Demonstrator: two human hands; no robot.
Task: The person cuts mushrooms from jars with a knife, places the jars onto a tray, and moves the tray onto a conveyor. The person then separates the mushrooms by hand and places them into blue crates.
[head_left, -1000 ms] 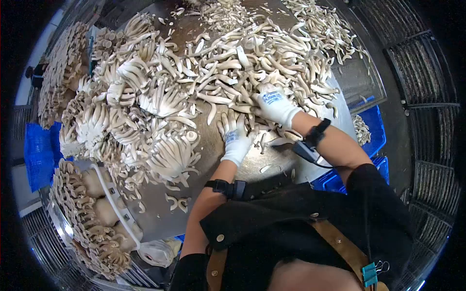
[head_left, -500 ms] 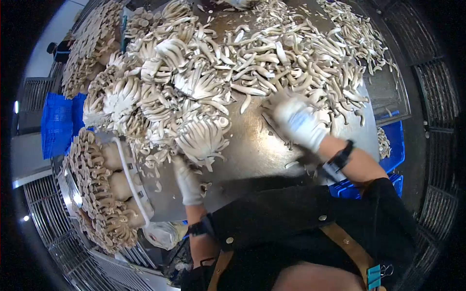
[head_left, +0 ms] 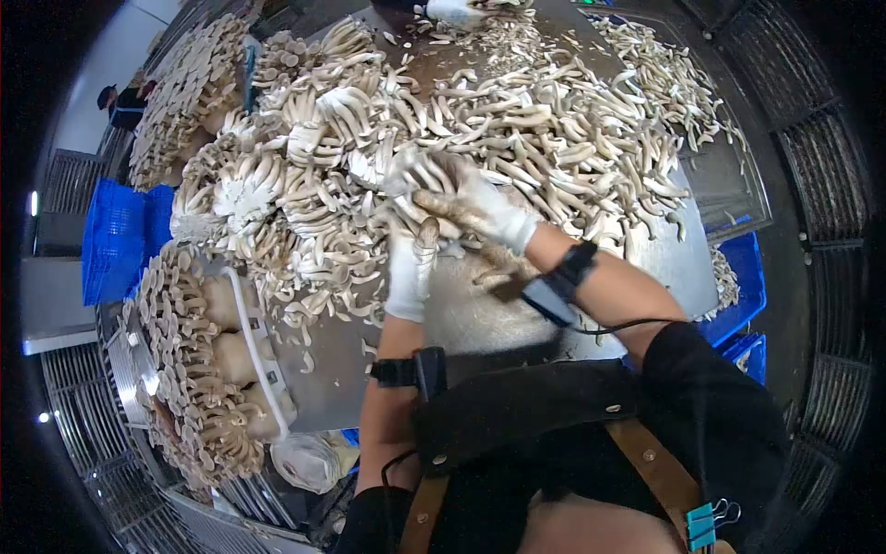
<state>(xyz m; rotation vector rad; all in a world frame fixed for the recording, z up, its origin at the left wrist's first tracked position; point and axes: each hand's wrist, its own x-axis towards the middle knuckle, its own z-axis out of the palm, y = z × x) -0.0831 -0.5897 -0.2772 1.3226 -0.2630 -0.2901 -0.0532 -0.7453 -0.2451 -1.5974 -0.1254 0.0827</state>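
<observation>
Above the near middle of the metal table, a cluster of pale, long-stemmed mushrooms is between my two gloved hands. My left hand grips it from below, with the thumb raised. My right hand is closed round the cluster's right side, its glove soiled brown at the fingers. Motion blurs the fingertips, and the gloves hide part of the cluster. Uncut mushroom clumps are heaped to the left of my hands. Separate mushroom stems lie piled to the right and beyond.
Mushroom blocks stand at the left behind a white rail. Blue crates are on the far left, with another blue crate at the right edge. Another person's gloved hand is at the table's far side.
My right hand has swung left from the loose stems to the cluster. My left hand has risen from the table's near left to meet it. The cluster is now between them.
</observation>
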